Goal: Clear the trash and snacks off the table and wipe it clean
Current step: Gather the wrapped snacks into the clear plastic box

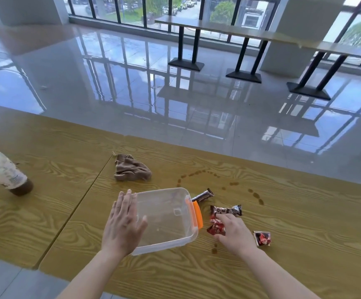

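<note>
A clear plastic box (pixel 166 214) with an orange latch lies tilted on the wooden table (pixel 304 223). My left hand (pixel 123 223) rests flat against its left wall, fingers spread. My right hand (pixel 233 233) closes on a red snack wrapper (pixel 216 226) just right of the latch. A brown snack bar (pixel 227 210) lies beyond my fingers. A dark bar (pixel 203 195) pokes out behind the box. A torn red wrapper (pixel 262 238) lies to the right. A brown cloth (pixel 131 169) sits crumpled farther back.
A bottle (pixel 4 171) with dark liquid at its base stands at the table's left. Brown spill drops (pixel 255 194) curve across the table behind the snacks. A seam (pixel 82 197) runs between two tabletops. Beyond the far edge are shiny floor and black-legged tables (pixel 243 59).
</note>
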Motion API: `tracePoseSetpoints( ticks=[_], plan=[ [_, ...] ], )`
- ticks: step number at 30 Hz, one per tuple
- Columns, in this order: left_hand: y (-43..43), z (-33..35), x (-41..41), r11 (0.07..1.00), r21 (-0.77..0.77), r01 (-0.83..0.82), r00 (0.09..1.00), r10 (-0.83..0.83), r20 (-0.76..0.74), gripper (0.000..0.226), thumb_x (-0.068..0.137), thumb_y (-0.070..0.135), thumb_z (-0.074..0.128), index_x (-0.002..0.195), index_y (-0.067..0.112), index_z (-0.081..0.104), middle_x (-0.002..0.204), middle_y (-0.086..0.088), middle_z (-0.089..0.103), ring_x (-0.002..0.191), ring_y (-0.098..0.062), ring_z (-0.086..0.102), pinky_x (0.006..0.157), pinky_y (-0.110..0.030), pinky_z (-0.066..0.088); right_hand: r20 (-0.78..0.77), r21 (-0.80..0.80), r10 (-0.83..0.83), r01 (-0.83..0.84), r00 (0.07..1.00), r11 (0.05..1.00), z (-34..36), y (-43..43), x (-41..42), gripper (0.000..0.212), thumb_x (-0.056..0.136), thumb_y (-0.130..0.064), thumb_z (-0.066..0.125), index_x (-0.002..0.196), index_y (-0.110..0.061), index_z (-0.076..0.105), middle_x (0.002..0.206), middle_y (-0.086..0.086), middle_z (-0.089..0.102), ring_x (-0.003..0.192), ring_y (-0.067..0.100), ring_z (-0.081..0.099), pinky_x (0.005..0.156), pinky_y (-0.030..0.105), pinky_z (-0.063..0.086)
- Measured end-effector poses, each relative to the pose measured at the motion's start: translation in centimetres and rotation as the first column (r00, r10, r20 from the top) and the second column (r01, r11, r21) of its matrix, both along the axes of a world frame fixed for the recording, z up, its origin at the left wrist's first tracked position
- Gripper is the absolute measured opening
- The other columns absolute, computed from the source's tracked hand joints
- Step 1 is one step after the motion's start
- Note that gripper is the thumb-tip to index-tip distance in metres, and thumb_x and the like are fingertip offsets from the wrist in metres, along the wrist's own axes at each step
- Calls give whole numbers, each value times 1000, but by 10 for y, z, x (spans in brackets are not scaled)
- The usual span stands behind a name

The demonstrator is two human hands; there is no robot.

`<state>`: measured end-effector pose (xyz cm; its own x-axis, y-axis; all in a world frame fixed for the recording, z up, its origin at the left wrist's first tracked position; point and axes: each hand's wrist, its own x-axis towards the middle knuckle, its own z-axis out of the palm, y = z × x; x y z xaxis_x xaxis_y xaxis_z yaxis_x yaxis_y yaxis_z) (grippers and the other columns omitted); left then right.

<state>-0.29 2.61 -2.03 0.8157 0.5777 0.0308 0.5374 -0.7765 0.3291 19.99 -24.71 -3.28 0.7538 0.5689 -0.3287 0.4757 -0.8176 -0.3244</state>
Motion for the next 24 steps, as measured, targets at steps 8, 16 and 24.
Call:
tracePoseSetpoints(
  ticks=[8,16,24],
  plan=[
    [-3,1,2,999,48,15,1000,-14,-21,80,86,52,20,156,12,16,165,-9,7,152,-22,-6,124,-40,6,120,-17,39,-37,992,999,-12,-5,3,57,89,-14,57,142,-32,44,131,-11,55,117,16,49,91,30,47],
    [31,-26,-47,824,-379,-421,789,539,296,57,94,38,30,141,10,46,147,-17,46,139,-30,36,113,-49,30,145,201,-81,51,986,978,13,-16,4,40,82,-18,70,119,-29,61,107,-11,65,104,19,60,78,34,48],
    [58,-89,-54,887,-128,-444,831,354,-428,67,99,54,26,154,35,-8,163,-12,-14,149,-36,-14,117,-63,1,238,419,11,-113,971,901,76,71,-20,42,80,-29,78,118,-34,61,112,-15,66,102,12,60,78,38,53]
  ],
)
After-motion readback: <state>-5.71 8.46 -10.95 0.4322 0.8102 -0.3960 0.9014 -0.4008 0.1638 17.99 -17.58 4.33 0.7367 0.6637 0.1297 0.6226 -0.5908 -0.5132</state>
